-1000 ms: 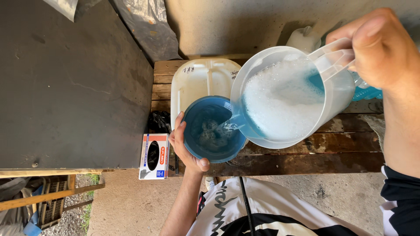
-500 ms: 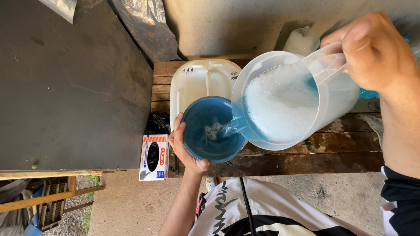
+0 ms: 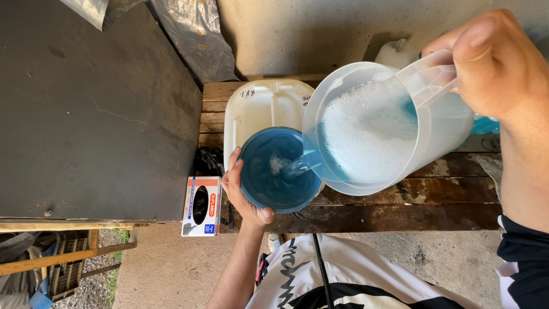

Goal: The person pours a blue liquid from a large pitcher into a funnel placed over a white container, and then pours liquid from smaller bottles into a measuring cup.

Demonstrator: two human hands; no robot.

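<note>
The right hand (image 3: 497,63) grips the handle of a clear plastic jug (image 3: 372,131), fingers wrapped tight around it. The jug is tipped to the left. Inside it is blue liquid with lots of white foam on top. A thin blue stream runs from the spout into a blue funnel (image 3: 277,170).

The left hand (image 3: 243,191) holds the rim of the funnel, with the thumb on the near edge and the fingers curled on the left side. The funnel sits on top of a white plastic canister (image 3: 260,106), which lies on the wooden desk (image 3: 446,194). Just left of the desk's near corner is a small box (image 3: 201,206) with a picture of a black glove on it.
</note>
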